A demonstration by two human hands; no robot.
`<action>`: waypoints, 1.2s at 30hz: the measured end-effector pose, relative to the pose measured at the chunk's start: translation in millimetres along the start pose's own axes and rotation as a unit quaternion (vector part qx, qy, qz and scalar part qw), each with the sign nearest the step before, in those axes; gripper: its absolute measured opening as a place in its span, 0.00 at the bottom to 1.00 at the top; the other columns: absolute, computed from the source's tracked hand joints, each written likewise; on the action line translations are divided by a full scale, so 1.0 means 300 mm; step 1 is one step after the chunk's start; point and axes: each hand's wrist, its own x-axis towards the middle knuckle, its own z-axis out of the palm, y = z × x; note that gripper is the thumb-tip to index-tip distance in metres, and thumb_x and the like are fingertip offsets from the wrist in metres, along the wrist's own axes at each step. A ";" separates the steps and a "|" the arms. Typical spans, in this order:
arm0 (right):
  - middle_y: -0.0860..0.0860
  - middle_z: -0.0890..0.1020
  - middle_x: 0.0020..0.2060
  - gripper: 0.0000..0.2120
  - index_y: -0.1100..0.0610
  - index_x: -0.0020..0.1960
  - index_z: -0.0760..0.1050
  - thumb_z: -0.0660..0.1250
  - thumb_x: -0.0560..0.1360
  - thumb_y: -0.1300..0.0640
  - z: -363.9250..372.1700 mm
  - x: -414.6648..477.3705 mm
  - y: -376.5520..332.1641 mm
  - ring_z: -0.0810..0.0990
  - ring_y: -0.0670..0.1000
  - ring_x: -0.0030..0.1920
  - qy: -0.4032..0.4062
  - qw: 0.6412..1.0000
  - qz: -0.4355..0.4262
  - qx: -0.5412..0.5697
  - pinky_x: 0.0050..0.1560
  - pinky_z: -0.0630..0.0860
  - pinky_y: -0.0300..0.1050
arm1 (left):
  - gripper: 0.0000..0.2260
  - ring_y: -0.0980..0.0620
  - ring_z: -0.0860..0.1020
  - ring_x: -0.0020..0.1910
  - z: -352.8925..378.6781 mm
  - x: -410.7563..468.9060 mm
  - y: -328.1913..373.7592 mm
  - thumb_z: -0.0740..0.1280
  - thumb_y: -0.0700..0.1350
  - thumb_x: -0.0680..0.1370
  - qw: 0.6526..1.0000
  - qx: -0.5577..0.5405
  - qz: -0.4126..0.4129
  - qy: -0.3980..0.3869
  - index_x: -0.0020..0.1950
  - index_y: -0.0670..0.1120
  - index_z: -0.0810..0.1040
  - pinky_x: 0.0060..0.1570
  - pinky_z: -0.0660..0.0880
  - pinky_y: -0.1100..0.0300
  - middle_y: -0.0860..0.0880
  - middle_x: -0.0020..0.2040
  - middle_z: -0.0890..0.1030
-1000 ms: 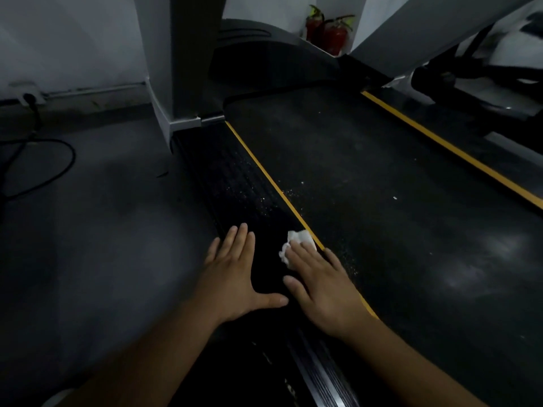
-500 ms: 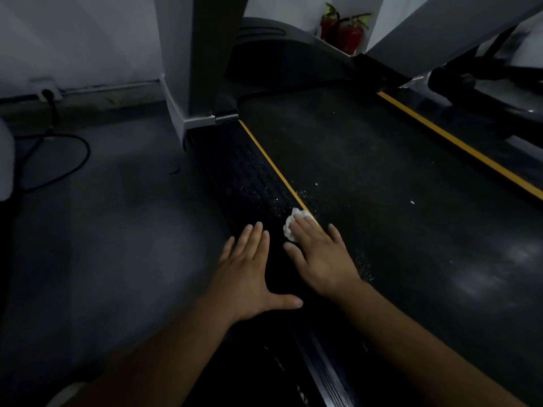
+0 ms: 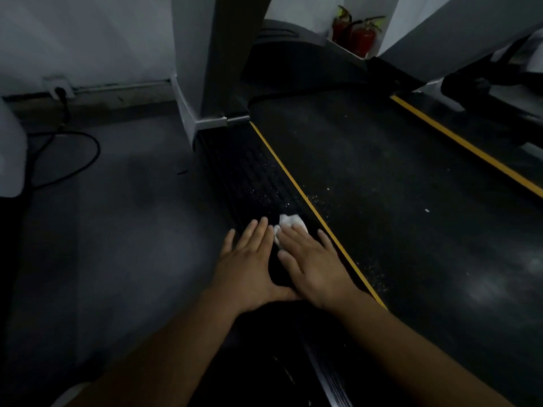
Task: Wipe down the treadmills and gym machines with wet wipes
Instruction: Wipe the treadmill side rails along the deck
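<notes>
At frame centre, a crumpled white wipe (image 3: 289,223) lies on the treadmill's (image 3: 382,186) black ribbed side rail (image 3: 249,177), pinned under the right hand's (image 3: 311,259) flat, straight fingers. The left hand (image 3: 249,262) rests spread beside it, holding nothing. Pale crumbs (image 3: 316,198) speckle the yellow-edged belt.

No readable text, brand, number or sign in view: the treadmill (image 3: 382,201) carries only plain yellow stripes (image 3: 293,183), and the red fire extinguishers (image 3: 363,36) at the back are too small and blurred to read.
</notes>
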 end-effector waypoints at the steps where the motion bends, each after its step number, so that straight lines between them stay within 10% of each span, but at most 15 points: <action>1: 0.36 0.50 0.79 0.34 0.42 0.82 0.53 0.36 0.78 0.36 -0.007 -0.036 0.023 0.42 0.36 0.78 -0.008 1.000 -0.015 -0.004 0.80 0.38 0.52 | 0.60 0.56 0.31 0.79 0.003 -0.001 -0.003 0.56 0.82 0.64 1.000 -0.006 0.002 0.000 0.83 0.49 0.37 0.78 0.34 0.46 0.52 0.82 0.32; 16: 0.33 0.48 0.77 0.35 0.41 0.81 0.54 0.36 0.76 0.35 -0.040 -0.053 0.097 0.40 0.34 0.77 0.021 0.998 0.043 -0.036 0.79 0.39 0.52 | 0.59 0.54 0.30 0.79 0.018 -0.029 -0.013 0.57 0.81 0.66 1.000 -0.007 0.021 -0.017 0.83 0.49 0.37 0.79 0.38 0.45 0.52 0.82 0.32; 22: 0.33 0.46 0.78 0.30 0.39 0.81 0.50 0.41 0.79 0.35 -0.012 -0.169 0.076 0.39 0.34 0.77 -0.012 0.999 -0.006 -0.053 0.79 0.39 0.49 | 0.58 0.50 0.34 0.81 0.027 -0.042 -0.019 0.42 0.82 0.62 0.997 0.043 0.055 0.019 0.84 0.48 0.43 0.79 0.37 0.49 0.48 0.83 0.38; 29: 0.35 0.48 0.79 0.33 0.40 0.82 0.51 0.39 0.78 0.36 -0.003 -0.100 0.041 0.39 0.37 0.79 -0.008 0.999 0.006 -0.046 0.79 0.37 0.50 | 0.57 0.51 0.35 0.81 -0.002 -0.011 -0.044 0.52 0.81 0.65 0.995 0.041 0.092 -0.006 0.84 0.48 0.43 0.76 0.37 0.57 0.48 0.83 0.38; 36: 0.36 0.49 0.80 0.34 0.42 0.81 0.53 0.37 0.77 0.35 -0.030 0.013 0.078 0.41 0.36 0.78 0.029 0.997 0.065 -0.039 0.80 0.40 0.55 | 0.59 0.52 0.32 0.80 -0.006 0.072 -0.075 0.48 0.84 0.60 0.997 0.045 0.056 -0.009 0.83 0.54 0.41 0.79 0.39 0.44 0.53 0.83 0.36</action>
